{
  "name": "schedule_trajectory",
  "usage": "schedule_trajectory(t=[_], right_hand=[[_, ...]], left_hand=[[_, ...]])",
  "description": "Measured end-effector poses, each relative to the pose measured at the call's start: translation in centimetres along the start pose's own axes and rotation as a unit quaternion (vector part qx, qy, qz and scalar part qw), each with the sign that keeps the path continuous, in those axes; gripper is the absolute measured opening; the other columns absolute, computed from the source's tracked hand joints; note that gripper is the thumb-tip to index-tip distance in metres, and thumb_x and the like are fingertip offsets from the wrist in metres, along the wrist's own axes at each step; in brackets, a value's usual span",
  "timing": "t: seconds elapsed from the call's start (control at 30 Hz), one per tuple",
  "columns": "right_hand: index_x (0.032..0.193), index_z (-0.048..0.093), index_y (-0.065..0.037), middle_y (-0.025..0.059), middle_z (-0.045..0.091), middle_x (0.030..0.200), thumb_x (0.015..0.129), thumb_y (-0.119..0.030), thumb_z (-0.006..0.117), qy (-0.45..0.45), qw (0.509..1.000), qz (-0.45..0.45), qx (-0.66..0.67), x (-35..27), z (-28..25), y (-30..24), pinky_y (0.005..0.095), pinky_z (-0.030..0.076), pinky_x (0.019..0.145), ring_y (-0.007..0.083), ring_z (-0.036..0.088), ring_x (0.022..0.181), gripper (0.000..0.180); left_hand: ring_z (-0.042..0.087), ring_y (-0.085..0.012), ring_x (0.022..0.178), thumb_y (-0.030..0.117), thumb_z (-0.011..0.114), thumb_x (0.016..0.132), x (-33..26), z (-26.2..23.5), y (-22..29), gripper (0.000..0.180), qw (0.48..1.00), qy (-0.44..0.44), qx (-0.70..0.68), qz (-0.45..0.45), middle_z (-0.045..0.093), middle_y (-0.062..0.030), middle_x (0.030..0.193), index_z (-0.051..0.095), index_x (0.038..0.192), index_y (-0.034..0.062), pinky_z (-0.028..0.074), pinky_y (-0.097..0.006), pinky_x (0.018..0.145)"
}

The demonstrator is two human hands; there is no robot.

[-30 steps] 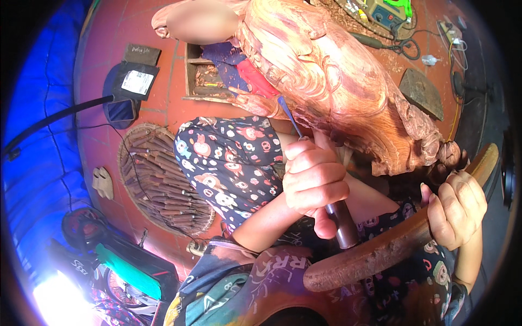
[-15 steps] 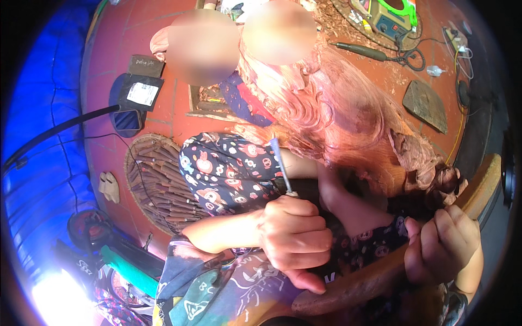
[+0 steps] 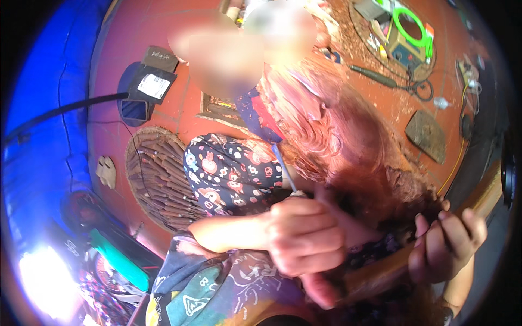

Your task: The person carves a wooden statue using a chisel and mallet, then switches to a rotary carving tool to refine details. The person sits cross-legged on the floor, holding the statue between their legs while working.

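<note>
My left hand (image 3: 307,236) is closed in a fist around a carving chisel (image 3: 286,169). Its handle is hidden in my fingers; the slim grey blade points up and away, its tip near the foot of a large reddish carved wood piece (image 3: 353,117) with flowing grooves. On the right, my right hand (image 3: 448,247) curls around a long, curved wooden club (image 3: 380,271), fingers partly lifted at their tips. The club runs from below my left hand, past my right hand, to the right edge. My left thumb is smeared by motion close to the club's lower end.
Beside my patterned shorts (image 3: 234,174) lies a round basket (image 3: 130,163) with many wooden-handled tools. Further off are a phone (image 3: 134,110), a rotary handpiece (image 3: 375,76) with its control box (image 3: 406,57), and a flat wooden board (image 3: 426,136). Another person, blurred, is across the carving.
The whole view has shifted, so the carving and floor things sit further right. My left hand with the chisel appears slightly lower and to the right. My right fingertips have loosened a little.
</note>
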State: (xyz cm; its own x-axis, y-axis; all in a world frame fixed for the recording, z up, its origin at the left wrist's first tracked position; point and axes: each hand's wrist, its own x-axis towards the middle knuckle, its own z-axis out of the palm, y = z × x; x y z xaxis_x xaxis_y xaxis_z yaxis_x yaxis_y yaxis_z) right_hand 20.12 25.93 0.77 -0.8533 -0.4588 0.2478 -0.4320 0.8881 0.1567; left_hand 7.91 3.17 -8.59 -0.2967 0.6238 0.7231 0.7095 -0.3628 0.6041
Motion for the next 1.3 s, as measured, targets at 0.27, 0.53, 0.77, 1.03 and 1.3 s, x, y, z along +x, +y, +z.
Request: schedule_trajectory(t=[0.27, 0.53, 0.77, 1.03, 1.3], right_hand=[[0.08, 0.051, -0.008, 0.0061, 0.055, 0.078, 0.067, 0.005, 0.073, 0.103, 0.993, 0.062, -0.019, -0.7, 1.4, 8.9, 0.0608, 0.04, 0.093, 0.0286, 0.058, 0.083, 0.028], [0.093, 0.046, -0.006, 0.0067, 0.051, 0.088, 0.072, 0.01, 0.065, 0.086, 0.91, 0.277, 0.296, -1.8, 6.6, 10.4, 0.034, 0.037, 0.093, 0.0182, 0.051, 0.09, 0.032], [0.094, 0.045, -0.007, 0.0062, 0.05, 0.09, 0.073, 0.01, 0.062, 0.041, 0.906, 0.29, 0.307, -2.0, 6.0, 9.4, 0.0307, 0.035, 0.092, 0.0161, 0.049, 0.09, 0.032], [0.095, 0.045, -0.007, 0.0067, 0.05, 0.091, 0.071, 0.012, 0.063, 0.025, 0.895, 0.275, 0.349, -1.2, 5.7, 8.4, 0.0326, 0.036, 0.093, 0.0168, 0.049, 0.091, 0.035], [0.095, 0.045, -0.008, 0.0068, 0.05, 0.092, 0.069, 0.014, 0.063, 0.009, 0.895, 0.266, 0.358, -1.0, 5.6, 8.2, 0.0331, 0.036, 0.093, 0.0174, 0.049, 0.091, 0.038]], left_hand=[[0.048, -0.0158, 0.064, 0.055, 0.061, 0.069, 5.1, 4.5, -0.2, 0.045, 0.98, 0.063, 0.064, -0.177, 0.041, -0.0017, 0.072, 0.052, 0.08, 0.0117, 0.038, -0.028, 0.055], [0.055, -0.0194, 0.057, 0.04, 0.07, 0.072, 4.7, 5.4, -2.8, 0.035, 0.959, 0.209, 0.037, -0.187, 0.052, -0.0028, 0.067, 0.061, 0.083, 0.0084, 0.042, -0.03, 0.048], [0.053, -0.0187, 0.052, 0.033, 0.076, 0.068, 3.8, 5.4, -3.2, 0.032, 0.939, 0.314, 0.013, -0.14, 0.053, -0.002, 0.062, 0.064, 0.082, 0.007, 0.042, -0.029, 0.047], [0.053, -0.0185, 0.051, 0.035, 0.075, 0.069, 3.6, 5.5, -3.5, 0.032, 0.94, 0.31, 0.025, -0.142, 0.053, -0.0018, 0.061, 0.063, 0.08, 0.0069, 0.042, -0.029, 0.046], [0.056, -0.0187, 0.053, 0.037, 0.075, 0.069, 3.4, 5.6, -3.4, 0.035, 0.945, 0.286, 0.046, -0.151, 0.055, -0.003, 0.064, 0.063, 0.079, 0.0061, 0.044, -0.028, 0.047]])
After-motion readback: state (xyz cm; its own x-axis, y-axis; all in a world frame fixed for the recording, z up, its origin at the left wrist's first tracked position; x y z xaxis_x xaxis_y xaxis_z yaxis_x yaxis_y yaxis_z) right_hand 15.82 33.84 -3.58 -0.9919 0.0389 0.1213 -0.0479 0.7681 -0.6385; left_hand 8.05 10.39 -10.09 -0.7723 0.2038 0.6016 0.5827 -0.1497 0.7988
